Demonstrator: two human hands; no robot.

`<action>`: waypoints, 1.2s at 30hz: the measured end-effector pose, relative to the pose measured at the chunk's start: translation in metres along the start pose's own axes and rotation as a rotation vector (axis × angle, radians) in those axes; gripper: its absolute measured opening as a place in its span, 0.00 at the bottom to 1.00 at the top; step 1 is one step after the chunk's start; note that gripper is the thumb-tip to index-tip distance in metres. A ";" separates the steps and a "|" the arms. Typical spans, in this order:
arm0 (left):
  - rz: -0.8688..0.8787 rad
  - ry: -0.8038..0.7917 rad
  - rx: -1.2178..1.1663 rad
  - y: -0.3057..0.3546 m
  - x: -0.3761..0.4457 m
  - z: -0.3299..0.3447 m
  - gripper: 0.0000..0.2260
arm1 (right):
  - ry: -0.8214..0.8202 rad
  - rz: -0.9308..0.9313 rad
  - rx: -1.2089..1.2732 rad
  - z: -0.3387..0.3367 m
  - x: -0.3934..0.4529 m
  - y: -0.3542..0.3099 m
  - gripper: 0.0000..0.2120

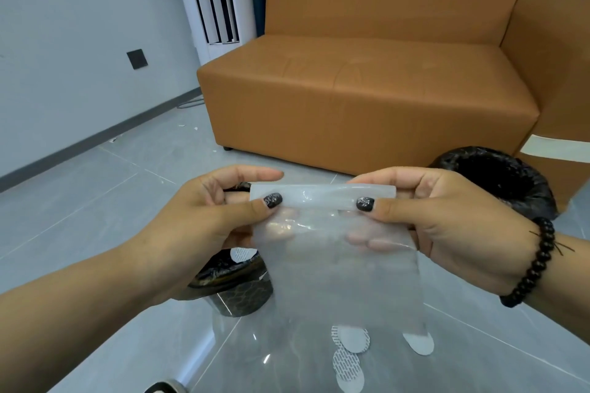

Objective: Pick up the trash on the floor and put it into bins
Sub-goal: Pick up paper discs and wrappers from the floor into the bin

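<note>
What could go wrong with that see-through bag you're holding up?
The clear plastic bag hangs loose, pinched only along its top strip by the left hand and right hand, so it might slip or flutter away from the black-lined round bin behind it. White round cotton pads lie on the grey tiled floor below; they could be stepped on or forgotten.

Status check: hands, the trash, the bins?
Left hand and right hand pinch clear plastic bag by its top strip. Lined bins just beyond. White round pads on floor.
</note>
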State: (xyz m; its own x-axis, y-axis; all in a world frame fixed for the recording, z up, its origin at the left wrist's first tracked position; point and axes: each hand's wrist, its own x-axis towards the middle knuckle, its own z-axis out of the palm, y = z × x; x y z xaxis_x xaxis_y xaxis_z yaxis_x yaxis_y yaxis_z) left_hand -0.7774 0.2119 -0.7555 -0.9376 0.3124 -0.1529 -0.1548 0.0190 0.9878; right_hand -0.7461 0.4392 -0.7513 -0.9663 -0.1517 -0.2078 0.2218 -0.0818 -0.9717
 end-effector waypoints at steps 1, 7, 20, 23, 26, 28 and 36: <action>-0.006 -0.004 0.008 0.001 0.000 0.000 0.17 | 0.005 -0.005 -0.003 0.001 0.000 -0.001 0.09; -0.039 -0.021 -0.057 0.005 -0.002 0.001 0.10 | 0.082 -0.068 -0.111 0.002 0.002 0.002 0.07; 0.001 -0.042 -0.048 0.000 0.001 -0.005 0.08 | 0.024 0.031 -0.028 0.002 0.002 0.002 0.09; -0.005 -0.020 0.004 -0.002 0.001 -0.001 0.08 | 0.092 0.008 -0.053 0.002 0.003 0.005 0.09; -0.010 -0.015 0.019 -0.004 0.001 0.000 0.15 | 0.128 0.013 -0.028 0.004 0.002 0.007 0.09; -0.022 -0.016 0.031 -0.004 0.002 -0.001 0.17 | 0.139 -0.001 -0.017 0.005 0.002 0.007 0.07; -0.035 -0.035 -0.095 0.000 0.000 0.002 0.08 | 0.194 0.036 0.040 0.003 0.003 0.005 0.10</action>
State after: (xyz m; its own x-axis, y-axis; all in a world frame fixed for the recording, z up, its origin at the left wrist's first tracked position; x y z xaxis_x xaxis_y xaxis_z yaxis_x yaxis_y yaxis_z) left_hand -0.7772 0.2141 -0.7556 -0.9198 0.3464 -0.1846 -0.2176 -0.0586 0.9743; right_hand -0.7480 0.4358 -0.7561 -0.9638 0.0368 -0.2640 0.2580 -0.1189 -0.9588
